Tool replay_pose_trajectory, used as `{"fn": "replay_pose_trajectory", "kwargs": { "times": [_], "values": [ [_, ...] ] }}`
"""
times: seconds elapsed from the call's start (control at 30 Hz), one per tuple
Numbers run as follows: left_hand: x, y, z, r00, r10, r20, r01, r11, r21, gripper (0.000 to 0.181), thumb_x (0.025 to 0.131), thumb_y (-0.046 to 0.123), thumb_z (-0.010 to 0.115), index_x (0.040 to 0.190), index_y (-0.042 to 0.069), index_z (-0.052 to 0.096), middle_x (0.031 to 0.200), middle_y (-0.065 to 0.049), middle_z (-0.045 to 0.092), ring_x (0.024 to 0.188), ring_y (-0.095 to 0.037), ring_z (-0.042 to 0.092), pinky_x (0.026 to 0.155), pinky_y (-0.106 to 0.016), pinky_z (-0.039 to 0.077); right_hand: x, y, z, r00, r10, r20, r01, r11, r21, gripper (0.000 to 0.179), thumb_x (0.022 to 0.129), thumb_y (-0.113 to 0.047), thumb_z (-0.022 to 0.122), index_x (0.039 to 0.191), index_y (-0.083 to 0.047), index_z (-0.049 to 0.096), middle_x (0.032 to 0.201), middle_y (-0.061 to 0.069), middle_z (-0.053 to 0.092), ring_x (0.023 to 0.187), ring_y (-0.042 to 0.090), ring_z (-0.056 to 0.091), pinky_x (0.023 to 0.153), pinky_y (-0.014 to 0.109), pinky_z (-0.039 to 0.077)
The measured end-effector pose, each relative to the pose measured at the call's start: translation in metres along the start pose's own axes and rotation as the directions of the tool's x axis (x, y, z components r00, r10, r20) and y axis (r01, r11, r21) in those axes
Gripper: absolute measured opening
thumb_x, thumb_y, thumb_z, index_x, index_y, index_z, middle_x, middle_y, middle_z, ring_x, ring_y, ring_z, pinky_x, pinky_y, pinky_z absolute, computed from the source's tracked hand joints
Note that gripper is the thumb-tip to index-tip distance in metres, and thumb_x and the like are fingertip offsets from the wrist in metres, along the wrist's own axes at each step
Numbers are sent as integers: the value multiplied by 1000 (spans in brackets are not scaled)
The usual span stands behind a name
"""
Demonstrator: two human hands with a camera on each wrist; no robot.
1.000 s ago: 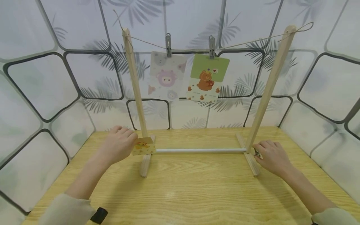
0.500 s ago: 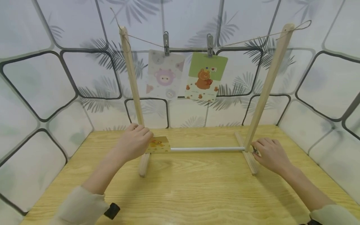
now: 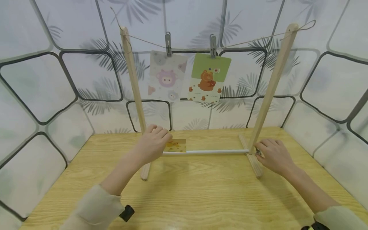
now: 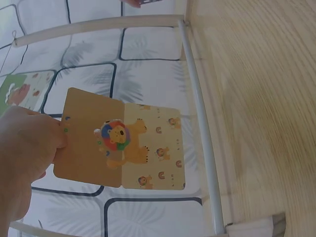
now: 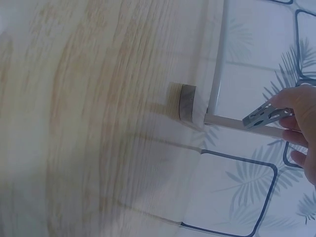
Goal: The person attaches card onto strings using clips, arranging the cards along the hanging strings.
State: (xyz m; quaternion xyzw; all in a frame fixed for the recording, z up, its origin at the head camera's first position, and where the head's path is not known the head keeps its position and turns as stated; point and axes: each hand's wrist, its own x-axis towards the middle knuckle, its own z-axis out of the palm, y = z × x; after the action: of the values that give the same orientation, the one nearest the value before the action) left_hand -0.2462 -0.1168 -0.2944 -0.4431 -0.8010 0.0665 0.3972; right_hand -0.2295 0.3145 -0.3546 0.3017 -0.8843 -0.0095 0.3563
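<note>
My left hand point(image 3: 153, 142) pinches one edge of a lion card point(image 4: 123, 143), brown and cream with a lion in a rainbow mane. In the head view the card is tilted, in front of the white rod point(image 3: 212, 152). Beside the right post point(image 3: 273, 86), my right hand point(image 3: 274, 156) holds a metal clip point(image 5: 266, 116) between thumb and fingers. A pale card with a purple animal point(image 3: 166, 78) and a green bear card point(image 3: 208, 78) hang from the string point(image 3: 244, 42), each by its own grey clip.
Two wooden posts, the left one point(image 3: 133, 76) and the right, carry the string and stand on wooden feet point(image 3: 254, 166) on the wood-grain table point(image 3: 201, 191). Patterned fabric point(image 3: 86, 80) closes off the back and sides.
The left hand has moved to the right with the lion card, from the left post towards the middle. The right hand stays beside the right post with the clip.
</note>
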Motion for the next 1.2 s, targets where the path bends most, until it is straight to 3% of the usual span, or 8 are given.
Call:
{"fn": "replay_pose_trajectory", "kwargs": {
  "times": [0.27,0.57,0.9,1.2],
  "values": [
    [18,11,7,998,-2,-65,2,1000,11,6,83,8,59,79,8,56,74,-2,52,71,-20,50,78,-37,40,1,-3,2,1000,-3,-12,3,1000,14,32,59,-8,76,88,-1,65,83,12,60,79,34,56,66,49,41],
    [37,24,9,1000,-18,-5,18,998,64,7,85,9,56,79,10,57,75,-1,54,72,-19,48,81,-35,38,5,-4,3,1000,-11,-25,11,1000,9,33,58,-8,77,88,-1,65,83,12,61,80,34,57,69,50,42],
    [53,44,17,996,-71,-52,73,996,52,12,80,3,52,70,9,56,70,-2,55,69,-19,50,76,-34,40,6,-6,4,999,-19,-31,20,1000,19,34,59,-9,78,89,-2,66,83,11,61,80,33,57,68,49,41],
    [65,56,20,993,-117,-19,118,993,26,8,85,4,54,83,8,61,82,-3,59,79,-20,53,80,-34,41,10,-5,4,999,-19,-29,19,1000,15,34,60,-8,75,92,-1,65,86,13,62,82,34,56,69,49,41]
  ]
}}
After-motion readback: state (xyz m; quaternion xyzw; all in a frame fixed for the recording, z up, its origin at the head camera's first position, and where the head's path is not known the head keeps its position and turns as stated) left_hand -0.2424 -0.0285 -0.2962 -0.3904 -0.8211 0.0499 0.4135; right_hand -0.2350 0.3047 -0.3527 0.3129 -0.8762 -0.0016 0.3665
